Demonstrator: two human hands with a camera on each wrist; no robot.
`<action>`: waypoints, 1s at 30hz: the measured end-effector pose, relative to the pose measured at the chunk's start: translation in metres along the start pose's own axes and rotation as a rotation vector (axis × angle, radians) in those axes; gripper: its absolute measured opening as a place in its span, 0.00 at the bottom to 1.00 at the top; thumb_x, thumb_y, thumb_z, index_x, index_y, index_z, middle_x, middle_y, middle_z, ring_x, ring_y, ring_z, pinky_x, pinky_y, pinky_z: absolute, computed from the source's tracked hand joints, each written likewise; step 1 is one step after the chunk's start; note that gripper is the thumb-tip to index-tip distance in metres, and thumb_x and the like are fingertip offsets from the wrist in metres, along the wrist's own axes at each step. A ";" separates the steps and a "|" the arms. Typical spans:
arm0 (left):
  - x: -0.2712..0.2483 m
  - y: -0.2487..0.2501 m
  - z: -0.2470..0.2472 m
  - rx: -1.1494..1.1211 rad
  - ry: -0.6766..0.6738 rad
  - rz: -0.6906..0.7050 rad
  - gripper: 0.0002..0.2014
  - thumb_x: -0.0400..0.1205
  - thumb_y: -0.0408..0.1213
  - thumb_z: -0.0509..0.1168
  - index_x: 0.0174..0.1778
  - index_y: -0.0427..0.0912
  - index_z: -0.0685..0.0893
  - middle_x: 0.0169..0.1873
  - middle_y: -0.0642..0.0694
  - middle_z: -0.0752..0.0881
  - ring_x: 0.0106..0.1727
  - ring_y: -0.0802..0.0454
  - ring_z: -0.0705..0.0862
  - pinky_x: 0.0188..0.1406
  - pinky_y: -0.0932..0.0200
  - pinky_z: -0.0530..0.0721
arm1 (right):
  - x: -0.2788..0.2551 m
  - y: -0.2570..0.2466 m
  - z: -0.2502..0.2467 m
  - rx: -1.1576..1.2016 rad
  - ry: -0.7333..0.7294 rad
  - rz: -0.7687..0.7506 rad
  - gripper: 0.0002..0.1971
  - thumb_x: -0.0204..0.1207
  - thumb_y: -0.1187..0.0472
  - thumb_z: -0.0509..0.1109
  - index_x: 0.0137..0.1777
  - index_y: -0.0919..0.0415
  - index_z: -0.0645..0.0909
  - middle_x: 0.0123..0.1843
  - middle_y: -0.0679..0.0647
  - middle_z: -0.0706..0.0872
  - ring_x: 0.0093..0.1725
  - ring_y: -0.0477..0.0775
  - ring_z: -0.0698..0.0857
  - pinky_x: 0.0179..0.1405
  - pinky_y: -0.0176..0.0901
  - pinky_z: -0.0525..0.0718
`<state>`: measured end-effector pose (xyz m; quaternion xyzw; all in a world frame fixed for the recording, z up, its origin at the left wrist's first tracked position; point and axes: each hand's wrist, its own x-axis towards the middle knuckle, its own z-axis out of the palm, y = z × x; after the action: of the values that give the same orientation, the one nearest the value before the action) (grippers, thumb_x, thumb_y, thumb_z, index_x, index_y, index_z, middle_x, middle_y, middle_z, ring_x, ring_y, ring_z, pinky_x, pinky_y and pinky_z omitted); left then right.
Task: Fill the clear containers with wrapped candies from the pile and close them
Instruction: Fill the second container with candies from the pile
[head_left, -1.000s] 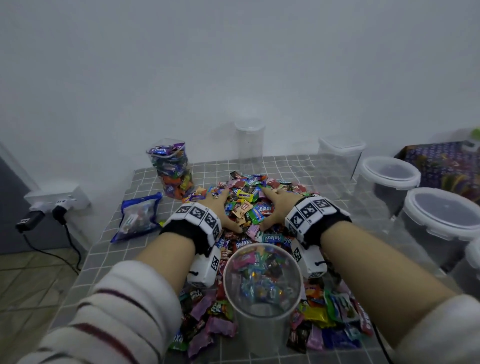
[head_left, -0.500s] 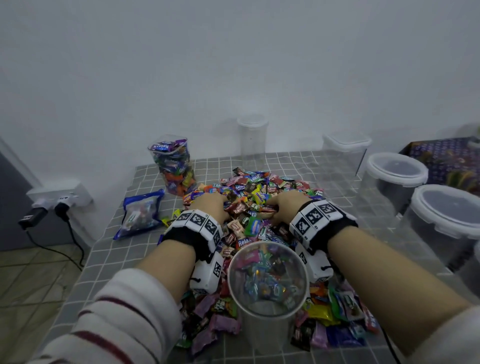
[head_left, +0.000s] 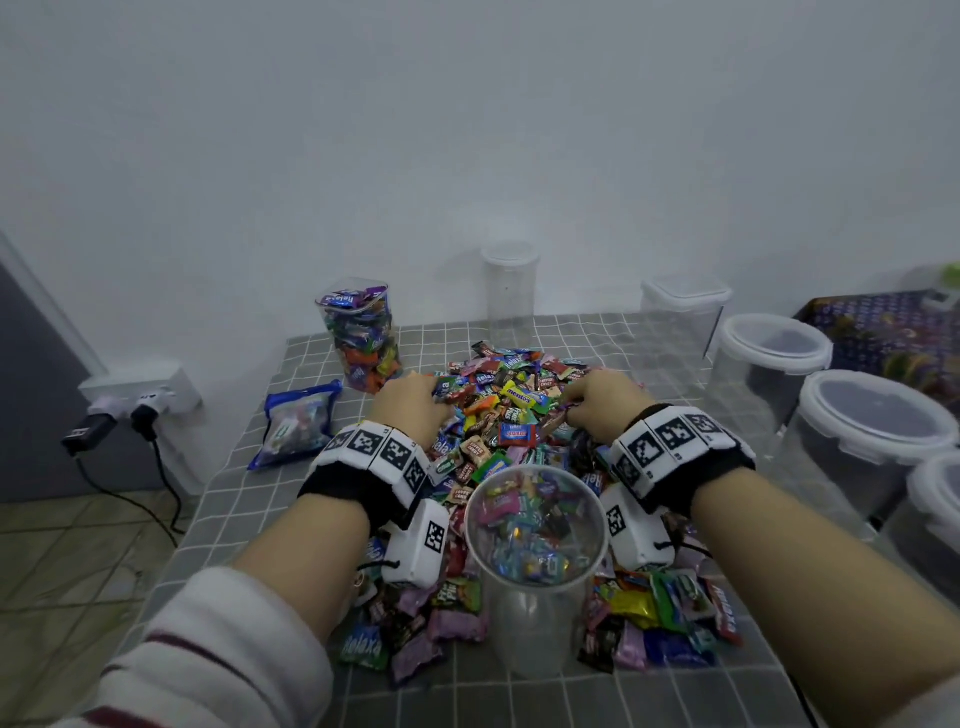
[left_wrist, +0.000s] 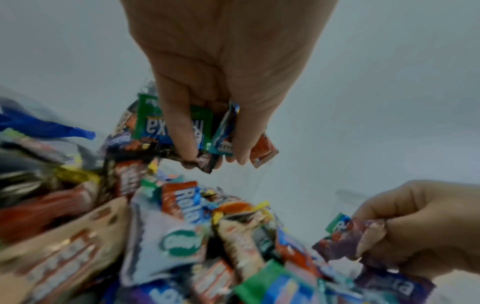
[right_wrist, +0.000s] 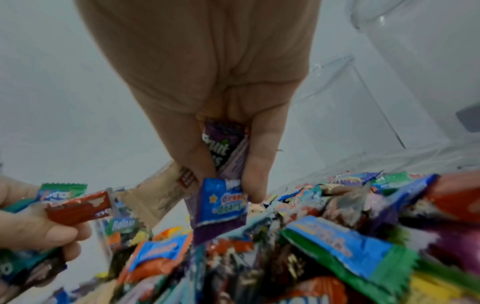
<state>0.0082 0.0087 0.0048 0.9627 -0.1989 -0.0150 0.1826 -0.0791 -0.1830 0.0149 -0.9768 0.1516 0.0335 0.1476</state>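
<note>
The open round container stands nearest the person, partly filled with wrapped candies, and everything else is placed from it. Just beyond its rim on either side, the two wrists reach into the candy pile, which spreads around and behind the container on the grid-patterned table. A second ago both hands lay flat and spread on the heap; now the left hand is curled round a bunch of wrappers, a green one among them, and the right hand is closed on its own small clutch, a purple wrapper pinched between thumb and fingers. Both handfuls look lifted a little clear of the heap, so the gathering seems done and the likely next move is back to the container's mouth to drop them in. Farther behind it to the left stands a full candy jar; straight behind, a tall empty container; to the right, lidded empty tubs waiting their turn.
</note>
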 end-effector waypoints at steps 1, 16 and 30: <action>-0.003 0.002 -0.003 -0.029 -0.013 0.001 0.13 0.81 0.41 0.67 0.51 0.33 0.84 0.48 0.36 0.84 0.53 0.39 0.82 0.45 0.54 0.76 | -0.004 -0.001 -0.003 0.024 0.023 -0.001 0.12 0.78 0.63 0.65 0.57 0.64 0.85 0.55 0.60 0.85 0.48 0.57 0.78 0.40 0.40 0.70; -0.053 0.025 -0.040 -0.427 -0.036 0.090 0.07 0.80 0.39 0.69 0.44 0.37 0.84 0.44 0.36 0.88 0.46 0.39 0.87 0.47 0.41 0.87 | -0.080 -0.014 -0.049 0.309 0.219 -0.188 0.12 0.74 0.67 0.67 0.55 0.60 0.86 0.39 0.55 0.86 0.30 0.42 0.76 0.28 0.31 0.71; -0.080 0.030 -0.049 -0.492 -0.021 0.121 0.03 0.79 0.36 0.69 0.41 0.42 0.85 0.41 0.38 0.89 0.43 0.38 0.88 0.45 0.41 0.88 | -0.140 -0.050 -0.034 0.040 0.199 -0.516 0.12 0.73 0.63 0.66 0.54 0.60 0.86 0.50 0.56 0.87 0.51 0.56 0.82 0.52 0.49 0.76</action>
<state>-0.0715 0.0309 0.0579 0.8755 -0.2485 -0.0617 0.4097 -0.1964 -0.1077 0.0767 -0.9785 -0.0877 -0.1044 0.1549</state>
